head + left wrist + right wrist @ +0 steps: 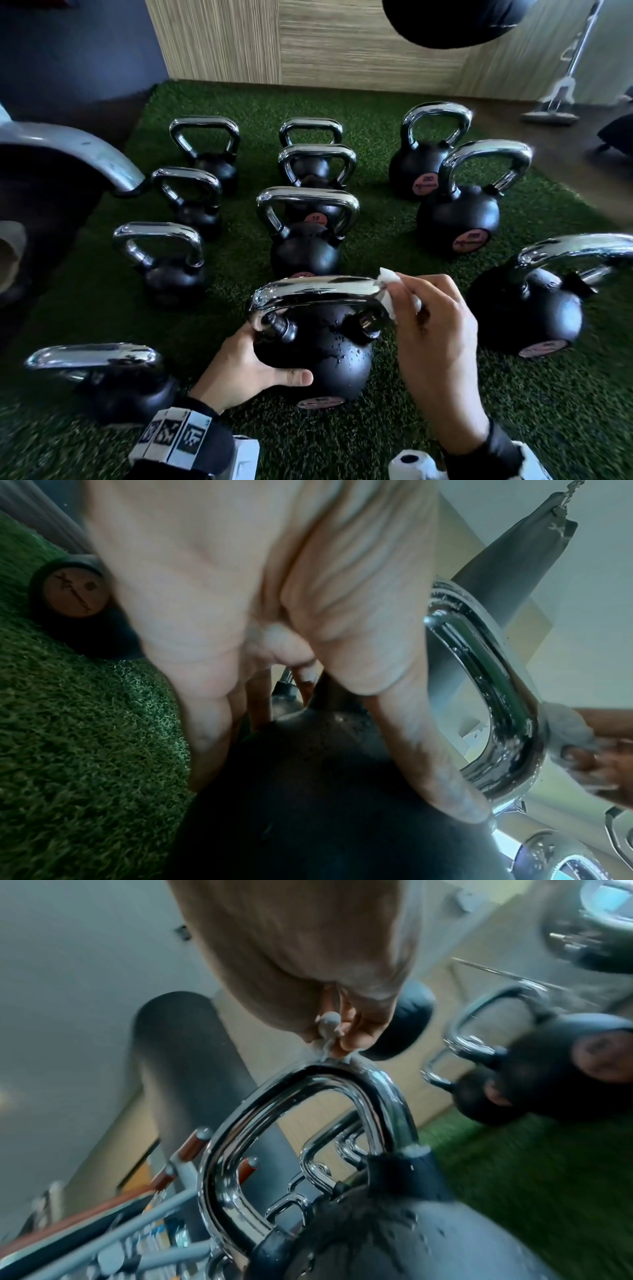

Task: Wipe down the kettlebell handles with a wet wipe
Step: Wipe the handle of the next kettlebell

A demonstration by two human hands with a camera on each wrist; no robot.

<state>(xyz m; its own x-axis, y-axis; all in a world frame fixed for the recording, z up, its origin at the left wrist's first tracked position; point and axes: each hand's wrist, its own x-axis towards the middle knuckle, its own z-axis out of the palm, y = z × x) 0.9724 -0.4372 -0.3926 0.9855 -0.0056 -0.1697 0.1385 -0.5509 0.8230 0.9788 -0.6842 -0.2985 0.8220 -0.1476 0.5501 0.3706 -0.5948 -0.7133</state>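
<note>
My left hand (246, 368) wraps the black body of the nearest kettlebell (329, 356), thumb laid across its front, and my right hand (435, 346) pinches a crumpled white wet wipe (388, 284) against the right-hand bend of its chrome handle (315, 291). That kettlebell sits on the green turf (445, 411) just in front of me with water beads on its shell, its handle up and the grip's long axis running left to right across my view. Beyond it more kettlebells stand in 3 rows reaching back toward the wood-panel wall (342, 41), handles up.
</note>
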